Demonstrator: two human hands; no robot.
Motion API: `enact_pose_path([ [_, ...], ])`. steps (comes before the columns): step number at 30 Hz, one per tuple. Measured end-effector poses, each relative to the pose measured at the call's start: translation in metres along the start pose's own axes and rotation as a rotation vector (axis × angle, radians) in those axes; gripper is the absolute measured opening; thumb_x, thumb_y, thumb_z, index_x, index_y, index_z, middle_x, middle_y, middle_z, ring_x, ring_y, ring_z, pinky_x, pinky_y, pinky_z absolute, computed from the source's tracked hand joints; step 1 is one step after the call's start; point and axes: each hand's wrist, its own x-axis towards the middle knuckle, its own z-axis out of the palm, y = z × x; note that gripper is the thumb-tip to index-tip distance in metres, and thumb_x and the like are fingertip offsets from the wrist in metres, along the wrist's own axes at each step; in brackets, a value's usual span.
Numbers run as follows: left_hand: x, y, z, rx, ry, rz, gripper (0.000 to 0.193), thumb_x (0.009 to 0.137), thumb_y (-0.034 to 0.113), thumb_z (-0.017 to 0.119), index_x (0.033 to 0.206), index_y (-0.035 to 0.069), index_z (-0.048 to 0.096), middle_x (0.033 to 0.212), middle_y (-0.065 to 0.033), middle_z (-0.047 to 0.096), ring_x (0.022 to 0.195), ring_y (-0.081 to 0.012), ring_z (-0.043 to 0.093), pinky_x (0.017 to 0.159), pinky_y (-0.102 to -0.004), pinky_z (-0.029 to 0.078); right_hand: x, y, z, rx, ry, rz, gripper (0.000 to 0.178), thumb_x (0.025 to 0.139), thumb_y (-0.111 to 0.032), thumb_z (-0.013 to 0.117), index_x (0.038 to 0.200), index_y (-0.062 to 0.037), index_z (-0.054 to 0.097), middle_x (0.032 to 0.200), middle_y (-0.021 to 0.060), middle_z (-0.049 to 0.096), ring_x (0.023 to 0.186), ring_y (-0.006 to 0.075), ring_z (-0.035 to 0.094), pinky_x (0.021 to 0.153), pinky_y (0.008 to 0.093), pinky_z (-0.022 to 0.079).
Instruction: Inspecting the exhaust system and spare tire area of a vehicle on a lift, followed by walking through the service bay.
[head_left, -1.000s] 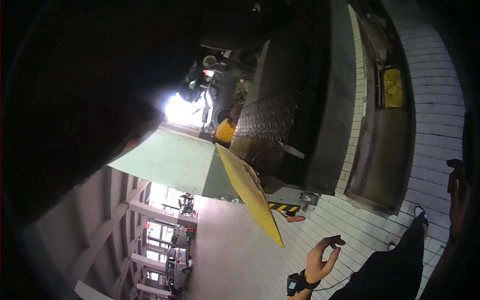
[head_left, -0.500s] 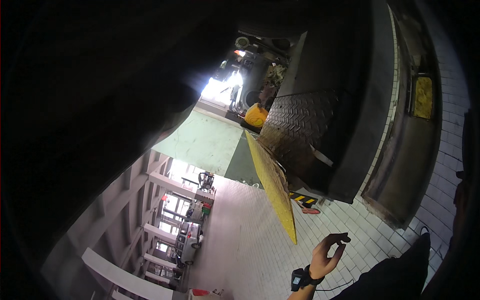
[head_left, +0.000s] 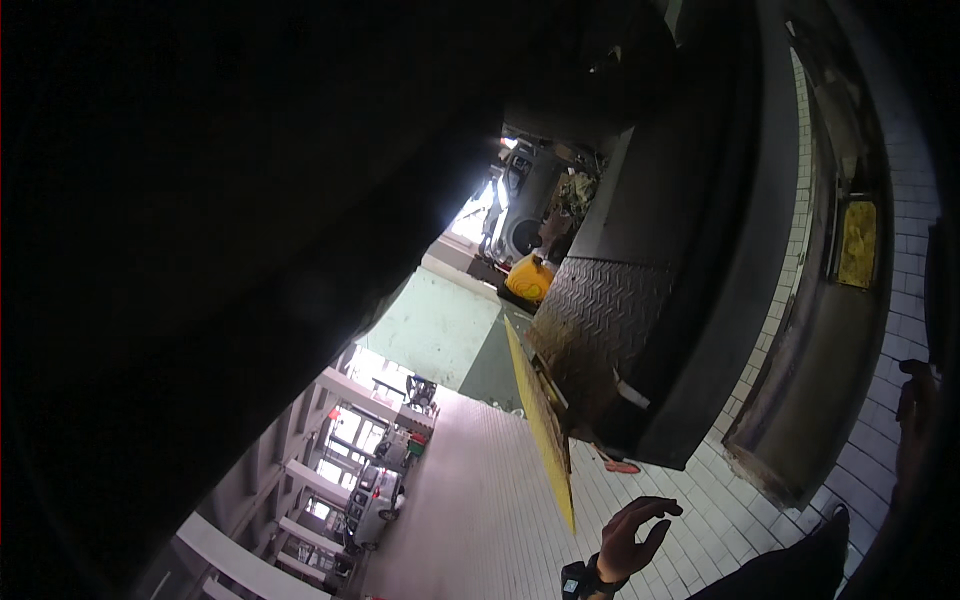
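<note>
My left hand [head_left: 624, 545], with a black watch [head_left: 574, 580] at the wrist, is raised over the tiled floor. Its fingers bend loosely and stand apart from the thumb, with nothing between them. The yellow plate [head_left: 541, 425] at the end of a dark lift platform is nearest to it, and they do not touch. At the right edge my right hand [head_left: 912, 395] shows only as a dark, shadowed shape. Its fingers are too dim to read. The platform has a rusty diamond-tread section [head_left: 607, 300].
A second long platform [head_left: 800, 400] bearing a yellow pad [head_left: 857, 245] runs along the right. A large black shape [head_left: 250, 250] fills the upper left. A yellow-orange object [head_left: 528, 280] lies beyond the platform. A silver car [head_left: 375, 508] stands far off. A red object [head_left: 620, 466] lies on the floor.
The view has shifted, so the platform and yellow plate sit lower in it. My left hand appears lower and slightly further left, still empty. More of my right hand shows at the right edge.
</note>
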Motion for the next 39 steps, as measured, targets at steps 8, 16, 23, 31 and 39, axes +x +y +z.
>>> enact_pose_path([
  [8, 0.03, 0.009, 0.023, -0.002, 0.014, 0.04, 0.026, 0.087, -0.005, 0.062, 0.112, -0.002, 0.06, 0.099, -0.0138, 0.07, 0.088, -0.0232, 0.068, 0.074, -0.0324, 0.055, 0.003, 0.034, 0.006, -0.065, 0.108, 0.16, 0.029, 0.096, 0.0, 0.05, 0.123, -0.0046, 0.056, 0.106, 0.0076, 0.059, 0.071, 0.013, 0.045, 0.068, 0.0304, 0.042],
  [16, 0.044, 0.024, 0.035, 0.202, 0.085, 0.082, 0.011, 0.09, 0.0, 0.061, 0.1, -0.003, 0.063, 0.088, -0.0137, 0.07, 0.072, -0.0213, 0.067, 0.064, -0.0292, 0.053, 0.016, -0.005, -0.003, -0.171, 0.146, -0.188, 0.028, 0.076, 0.011, 0.059, 0.101, -0.0014, 0.062, 0.1, 0.0115, 0.065, 0.081, 0.0201, 0.058, 0.071, 0.0289, 0.045],
  [23, 0.049, 0.006, 0.051, 0.097, 0.022, 0.081, 0.018, 0.094, 0.007, 0.06, 0.108, -0.004, 0.06, 0.089, -0.0145, 0.07, 0.075, -0.0225, 0.068, 0.065, -0.0324, 0.055, 0.028, -0.017, -0.013, -0.097, 0.113, 0.022, 0.024, 0.081, 0.002, 0.058, 0.102, -0.0029, 0.068, 0.078, 0.0086, 0.067, 0.057, 0.0127, 0.057, 0.055, 0.0259, 0.045],
  [31, 0.057, -0.004, 0.061, 0.109, -0.015, 0.196, 0.023, 0.094, 0.009, 0.062, 0.113, -0.004, 0.06, 0.087, -0.0126, 0.072, 0.069, -0.0193, 0.068, 0.062, -0.0272, 0.053, 0.02, -0.007, -0.021, -0.093, 0.115, 0.032, 0.027, 0.082, -0.001, 0.058, 0.107, -0.0044, 0.068, 0.073, 0.0077, 0.065, 0.059, 0.0131, 0.059, 0.055, 0.0272, 0.046],
  [39, 0.037, -0.023, 0.073, -0.098, 0.051, 0.082, 0.014, 0.095, 0.004, 0.058, 0.106, -0.001, 0.064, 0.085, -0.0132, 0.07, 0.072, -0.025, 0.067, 0.064, -0.0352, 0.056, 0.016, -0.034, -0.03, -0.19, 0.089, 0.039, 0.023, 0.086, -0.005, 0.059, 0.107, -0.0034, 0.069, 0.075, 0.0083, 0.065, 0.057, 0.0118, 0.054, 0.055, 0.0262, 0.045],
])
